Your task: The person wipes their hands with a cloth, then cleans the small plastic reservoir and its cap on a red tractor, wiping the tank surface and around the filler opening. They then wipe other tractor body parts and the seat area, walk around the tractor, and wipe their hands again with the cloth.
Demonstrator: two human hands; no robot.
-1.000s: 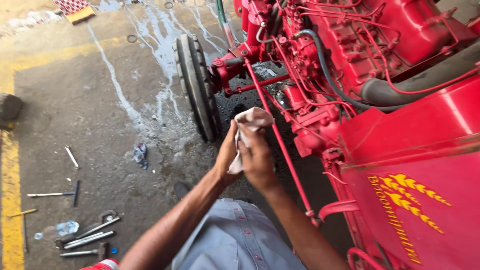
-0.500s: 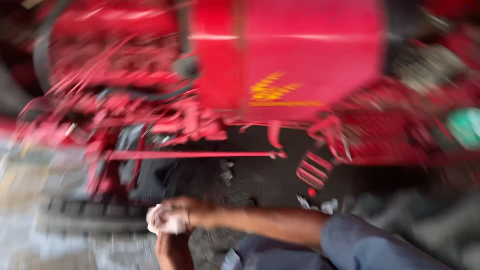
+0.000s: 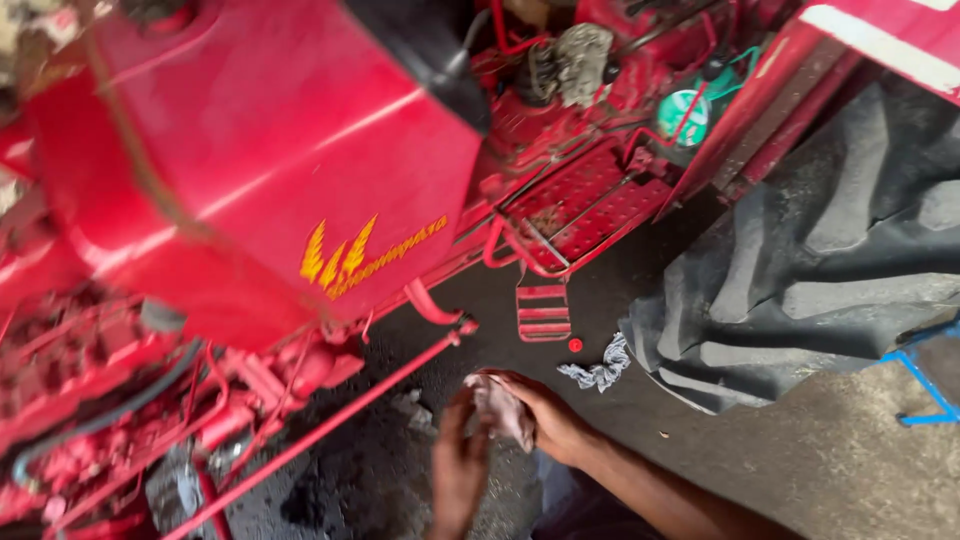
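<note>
You are holding a crumpled, grimy cloth [image 3: 500, 408] low in the frame, just left of centre, and it is sitting bunched between your two hands. Your right hand [image 3: 545, 420] is coming in from the lower right, its fingers curling over the top of the cloth and gripping it. Your left hand [image 3: 458, 470] is rising from the bottom edge, palm turned toward the cloth and fingers pressing against its left side, so the two hands are squeezing the cloth between them. Your right forearm is running down toward the lower right corner.

Just up and to the right of your hands, a second grey rag [image 3: 598, 368] is lying loose on the dark floor [image 3: 800, 470], apart from your fingers. Beside it, a small red round piece [image 3: 575, 345] is resting on the floor, and above that a ribbed red pedal [image 3: 543, 310] is hanging. A long red rod [image 3: 330, 425] is slanting from near your hands down to the lower left.

Filling the upper left is the red tractor body [image 3: 250, 170] with a yellow emblem on its side. The red perforated footplate [image 3: 590, 205] is sitting at upper centre, and the big black lugged tyre [image 3: 830, 260] is taking up the right side. A blue metal frame [image 3: 925, 385] is showing at the right edge.
</note>
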